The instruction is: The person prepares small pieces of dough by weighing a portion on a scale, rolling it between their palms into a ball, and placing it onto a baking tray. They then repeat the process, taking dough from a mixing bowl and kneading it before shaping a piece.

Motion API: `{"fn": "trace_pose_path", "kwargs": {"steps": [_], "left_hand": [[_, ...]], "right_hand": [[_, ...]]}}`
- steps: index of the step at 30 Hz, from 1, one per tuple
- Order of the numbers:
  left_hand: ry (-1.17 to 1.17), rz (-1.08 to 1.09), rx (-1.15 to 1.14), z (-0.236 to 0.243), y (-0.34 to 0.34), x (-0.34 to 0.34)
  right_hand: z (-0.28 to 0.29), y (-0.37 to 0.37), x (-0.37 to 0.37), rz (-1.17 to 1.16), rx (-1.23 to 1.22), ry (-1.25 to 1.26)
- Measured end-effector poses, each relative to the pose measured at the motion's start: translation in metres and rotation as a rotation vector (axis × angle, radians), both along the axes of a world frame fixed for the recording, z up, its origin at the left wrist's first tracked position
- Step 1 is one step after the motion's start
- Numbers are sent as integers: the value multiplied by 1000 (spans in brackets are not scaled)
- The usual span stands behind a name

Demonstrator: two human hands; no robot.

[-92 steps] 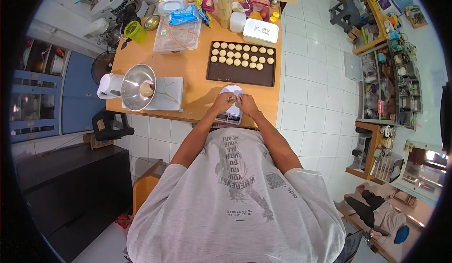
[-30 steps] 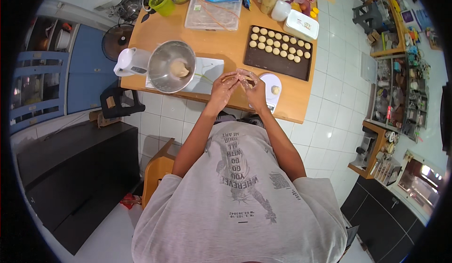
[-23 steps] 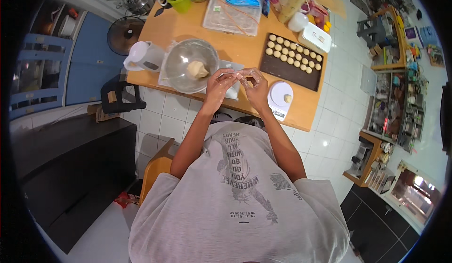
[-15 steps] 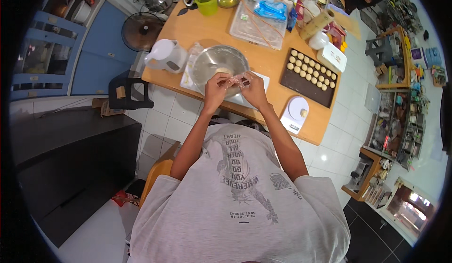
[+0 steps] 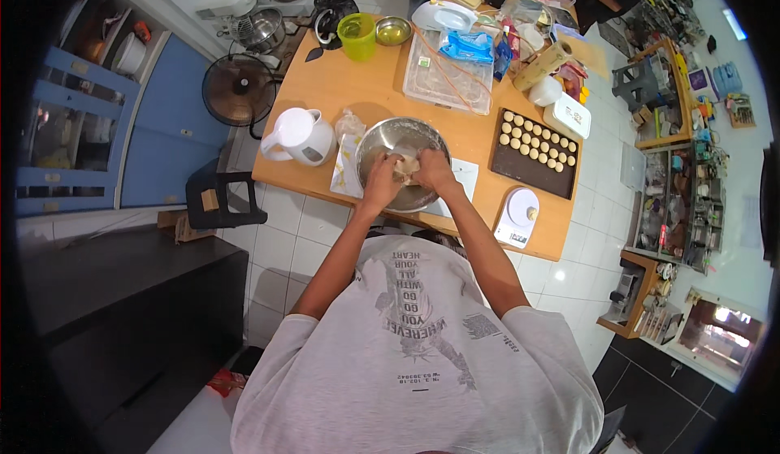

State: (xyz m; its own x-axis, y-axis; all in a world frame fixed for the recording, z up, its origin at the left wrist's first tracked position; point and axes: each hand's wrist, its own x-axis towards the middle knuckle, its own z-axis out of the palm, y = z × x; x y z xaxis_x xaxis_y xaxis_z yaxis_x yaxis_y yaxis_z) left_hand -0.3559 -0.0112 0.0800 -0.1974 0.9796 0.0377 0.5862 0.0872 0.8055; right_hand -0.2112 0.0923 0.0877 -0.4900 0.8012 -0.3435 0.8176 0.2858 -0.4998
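Round silver bowl [image 5: 406,131]: shiny metal. Pale dough lump [image 5: 405,160]: matt. White rounded kettle [image 5: 305,139]: glossy plastic. Light-brown rectangular tabletop [image 5: 325,80]: smooth wood.

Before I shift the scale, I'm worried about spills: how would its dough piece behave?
The dough piece may roll off, looking rounded and lying near the right edge of the scale. It's probably light, being so small.

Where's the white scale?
In the head view, the scale is by the near right corner of the table, right of the metal bowl, just in front of the dark tray.
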Motion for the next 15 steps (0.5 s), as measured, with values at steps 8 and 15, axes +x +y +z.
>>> {"fn": "trace_pose_path", "kwargs": {"steps": [8, 15], "left_hand": [[3, -8, -53, -1, 3, -5], [40, 2, -61, -4, 9, -3]], "right_hand": [[23, -14, -17, -17, 29, -98], [16, -19, -19, -59, 117, -46]]}}
